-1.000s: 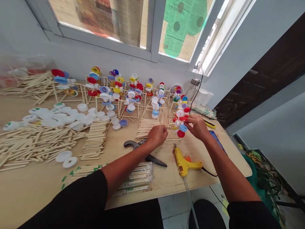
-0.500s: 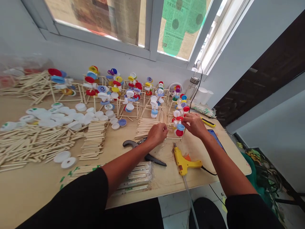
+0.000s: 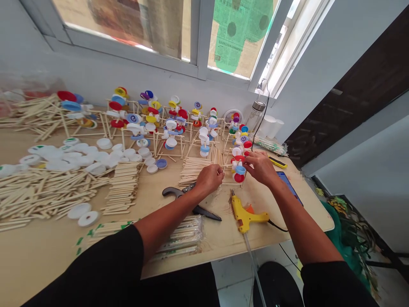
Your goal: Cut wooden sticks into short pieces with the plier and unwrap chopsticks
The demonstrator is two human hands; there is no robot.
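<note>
A small water-wheel model (image 3: 239,169) made of red, white and blue bottle caps stands in a frame of thin wooden sticks near the table's right side. My left hand (image 3: 210,178) is closed at the left end of its stick frame, fingertips pinched together. On the other side, my right hand (image 3: 260,166) has thumb and fingers closed on the frame's right side, next to the caps. The exact grip points are partly hidden by the fingers. Just in front lies a yellow glue gun (image 3: 246,215), its nozzle toward the model.
Several finished cap wheels (image 3: 147,121) line the wall side. Loose sticks (image 3: 47,187), white caps (image 3: 76,155) and a stick bundle (image 3: 121,187) cover the left. Dark-handled cutters (image 3: 206,212), bagged sticks (image 3: 182,238), a phone (image 3: 289,186) and a yellow cutter knife (image 3: 277,162) lie nearby.
The whole view has shifted slightly, so things sit a little further left. Both hands keep their places at the wheel model, with no clear change of grip.
</note>
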